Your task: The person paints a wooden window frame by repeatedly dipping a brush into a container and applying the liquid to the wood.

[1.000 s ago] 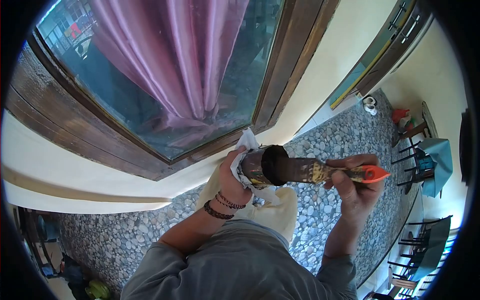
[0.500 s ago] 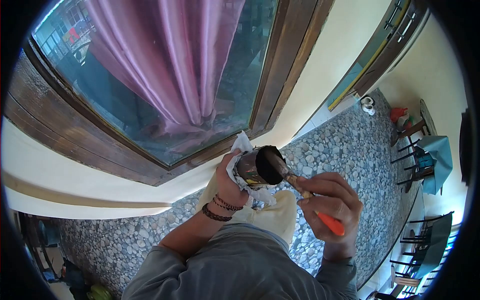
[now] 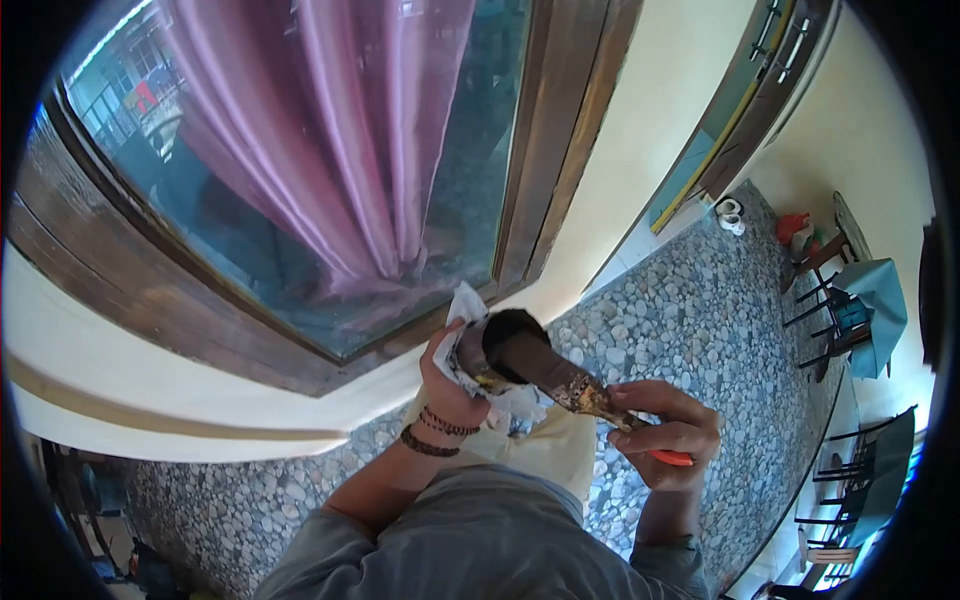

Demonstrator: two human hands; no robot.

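Fingers (image 3: 662,397) of the right hand (image 3: 690,428) close round the brush (image 3: 575,385), its dark bristles (image 3: 527,355) across the open rim of the can (image 3: 470,350); contact there cannot be told. The left hand (image 3: 450,388) clasps the can, white wrapping (image 3: 464,303) between. Good handling would mean steadying the can and wiping each bristle face lightly on that rim, so any drips fall inside
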